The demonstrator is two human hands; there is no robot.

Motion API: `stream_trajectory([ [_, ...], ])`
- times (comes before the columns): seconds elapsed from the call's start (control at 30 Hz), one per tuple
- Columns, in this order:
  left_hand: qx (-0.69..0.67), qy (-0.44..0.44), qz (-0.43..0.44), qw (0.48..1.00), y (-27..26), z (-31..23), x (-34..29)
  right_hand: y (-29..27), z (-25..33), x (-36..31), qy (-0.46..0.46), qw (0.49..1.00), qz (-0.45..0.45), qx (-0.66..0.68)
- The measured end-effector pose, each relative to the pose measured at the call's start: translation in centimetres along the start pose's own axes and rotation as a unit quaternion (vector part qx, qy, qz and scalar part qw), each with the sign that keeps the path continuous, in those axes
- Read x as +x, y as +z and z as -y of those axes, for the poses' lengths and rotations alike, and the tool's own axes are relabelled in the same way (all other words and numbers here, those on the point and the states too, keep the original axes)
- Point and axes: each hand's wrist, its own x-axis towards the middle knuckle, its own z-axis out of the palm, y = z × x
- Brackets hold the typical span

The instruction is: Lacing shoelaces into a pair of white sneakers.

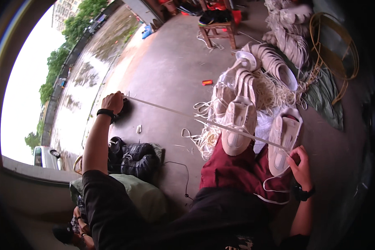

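Observation:
A flat whitish shoelace (pixel 183 114) is stretched taut across my front. My left hand (pixel 112 102), raised far out to the left, is closed in a fist around one end. Beside the shoe on my right thigh, my right hand (pixel 300 166) pinches the lace between thumb and fingers. That pale beige sneaker (pixel 284 139) rests on my lap, toe toward me. A second beige sneaker (pixel 238 125) lies on my left thigh, with the taut lace passing over it. A loose lace loop (pixel 273 201) hangs over my dark red trousers near the right wrist.
Beyond my knees, a heap of loose laces (pixel 275 89) lies among stacked beige sneakers (pixel 293 46). A yellow strap coil (pixel 337 46) is at far right. Dark shoes (pixel 138 158) and a green sack (pixel 139 191) sit at left, near another person (pixel 77 229). A wooden stool (pixel 218 31) stands ahead.

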Motion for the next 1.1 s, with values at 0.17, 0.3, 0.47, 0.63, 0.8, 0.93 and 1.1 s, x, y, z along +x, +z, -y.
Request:
stream_trajectory([
  [0.17,-0.023,-0.049,-0.021,0.998,-0.2,5.1,-1.3,0.7,2.1,-0.9,-0.011,1.000,0.007,0.002],
  [0.3,-0.050,-0.100,-0.011,0.994,0.1,8.9,-1.7,1.1,3.4,-1.2,-0.001,1.000,0.017,-0.003],
  [0.47,-0.079,-0.084,-0.034,0.993,1.6,10.2,-1.9,1.3,3.4,-1.2,0.006,1.000,0.025,-0.015],
  [0.63,-0.382,-0.089,-0.072,0.917,7.3,5.2,4.0,0.9,2.1,-2.2,0.020,0.999,0.000,-0.034],
  [0.8,-0.325,0.011,-0.236,0.916,18.0,17.0,8.8,1.9,-2.5,2.9,0.015,1.000,0.014,0.000],
  [0.93,-0.315,0.054,-0.345,0.882,17.2,9.4,13.6,-0.3,-4.3,3.2,-0.051,0.987,-0.074,-0.136],
  [1.1,-0.055,0.071,-0.510,0.855,12.1,10.4,13.7,-0.1,-5.0,6.1,-0.170,0.958,-0.032,-0.226],
])
